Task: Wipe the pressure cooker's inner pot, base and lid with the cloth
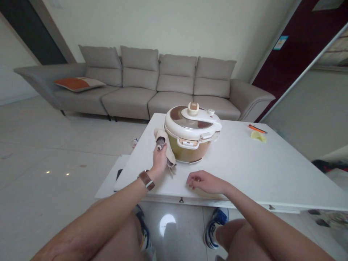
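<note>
A white and gold electric pressure cooker point(187, 150) with a closed lid stands on the white table point(233, 163). My left hand point(160, 159) is closed around a bunched beige cloth point(170, 154) with dark patches. The cloth lies against the cooker's left side, or very close to it. In front of the cooker, my right hand point(205, 182) hovers over or rests on the table's near part. Its fingers are loosely bent and slightly apart, and nothing shows in them. A brown-strapped watch point(146, 180) is on my left wrist.
An orange and black pen-like tool point(257, 129) and a yellowish crumpled piece point(258, 136) lie at the table's far right. Small knobs point(181, 199) stick out along the near edge. Behind stands a grey sofa point(130, 99) with an orange and white cushion point(78, 84).
</note>
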Available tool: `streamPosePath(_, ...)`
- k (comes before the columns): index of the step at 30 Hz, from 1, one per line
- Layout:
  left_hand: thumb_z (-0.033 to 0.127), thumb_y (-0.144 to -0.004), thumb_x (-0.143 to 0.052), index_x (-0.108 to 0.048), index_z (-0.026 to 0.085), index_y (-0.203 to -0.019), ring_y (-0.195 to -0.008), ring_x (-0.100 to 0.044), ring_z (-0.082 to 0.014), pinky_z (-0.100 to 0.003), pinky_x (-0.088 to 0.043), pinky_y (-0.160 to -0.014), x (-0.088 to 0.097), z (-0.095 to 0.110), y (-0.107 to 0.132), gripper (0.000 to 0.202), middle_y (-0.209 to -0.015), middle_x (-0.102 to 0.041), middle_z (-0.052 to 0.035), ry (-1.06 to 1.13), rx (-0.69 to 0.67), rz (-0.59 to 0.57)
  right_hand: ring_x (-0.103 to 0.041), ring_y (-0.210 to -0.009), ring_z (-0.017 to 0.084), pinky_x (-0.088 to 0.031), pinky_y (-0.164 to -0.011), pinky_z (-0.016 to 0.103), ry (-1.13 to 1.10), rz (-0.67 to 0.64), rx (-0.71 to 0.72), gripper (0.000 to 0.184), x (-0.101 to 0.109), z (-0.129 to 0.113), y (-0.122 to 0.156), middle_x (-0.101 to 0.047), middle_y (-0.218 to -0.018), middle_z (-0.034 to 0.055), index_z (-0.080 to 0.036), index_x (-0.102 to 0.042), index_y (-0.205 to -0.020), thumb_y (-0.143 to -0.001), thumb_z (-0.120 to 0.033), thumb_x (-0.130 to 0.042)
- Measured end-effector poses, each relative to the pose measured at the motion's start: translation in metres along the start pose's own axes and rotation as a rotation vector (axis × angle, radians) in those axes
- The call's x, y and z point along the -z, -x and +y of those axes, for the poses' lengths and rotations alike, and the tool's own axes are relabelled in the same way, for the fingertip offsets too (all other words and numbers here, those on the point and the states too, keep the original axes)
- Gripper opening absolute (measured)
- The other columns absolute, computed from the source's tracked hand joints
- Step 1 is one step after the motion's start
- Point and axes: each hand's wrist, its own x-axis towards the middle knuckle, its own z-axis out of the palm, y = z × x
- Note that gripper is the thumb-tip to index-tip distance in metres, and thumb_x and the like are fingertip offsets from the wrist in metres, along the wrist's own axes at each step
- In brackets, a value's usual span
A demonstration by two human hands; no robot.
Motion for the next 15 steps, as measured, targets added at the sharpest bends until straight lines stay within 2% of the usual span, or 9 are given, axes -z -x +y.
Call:
streamPosePath(3, 0.042, -0.08, -0.073, -0.069, 0.013, -0.106, -0.094, -0.071, -0.0315, -0.049, -0.054, -0.093, -0.003, -0.006, 0.003, 0.039, -0.102, -0.075, -0.0136, 0.036, 0.072, 0.031, -0.071, -0.081, 0.019, -0.053, -0.082, 0.032, 0.011, 0.005, -0.005, 0.017, 0.0, -0.002, 0.001, -0.075, -0.086, 0.0039, -0.018, -0.071, -0.092, -0.086, -0.022, -0.056)
streamPosePath(8, 0.047, -0.083, -0.073, -0.068, 0.016, -0.109, -0.095, -0.071, -0.0278, -0.041, -0.055, -0.089, -0.008, -0.021, 0.04, 0.041, -0.103, -0.075, -0.0111, 0.066, 0.121, -0.022, -0.07, -0.083, 0.018, -0.053, -0.083, 0.032, 0.028, 0.036, 0.02, 0.017, 0.012, -0.009, 0.008, -0.074, -0.087, 0.0034, -0.018, -0.072, -0.092, -0.087, -0.024, -0.057)
streamPosePath(12, 0.041, -0.082, -0.077, -0.071, 0.015, -0.108, -0.096, -0.072, -0.0266, -0.037, -0.055, -0.088, -0.012, -0.02, 0.066, 0.038, -0.105, -0.076, -0.0126, 0.08, 0.202, -0.086, -0.069, -0.085, 0.019, -0.053, -0.082, 0.032, 0.062, 0.222, 0.04, 0.019, 0.044, -0.011, 0.022, -0.073, -0.088, 0.004, -0.019, -0.072, -0.089, -0.091, -0.031, -0.057)
streamPosePath(15, 0.034, -0.081, -0.079, -0.071, 0.014, -0.108, -0.092, -0.073, -0.0254, -0.036, -0.057, -0.085, -0.014, -0.008, 0.07, 0.034, -0.104, -0.077, -0.0125, 0.183, 0.293, -0.072, -0.07, -0.082, 0.019, -0.054, -0.079, 0.032, 0.081, 0.414, 0.03, 0.021, 0.066, -0.005, 0.028, -0.073, -0.09, 0.0044, -0.019, -0.071, -0.095, -0.091, -0.035, -0.057)
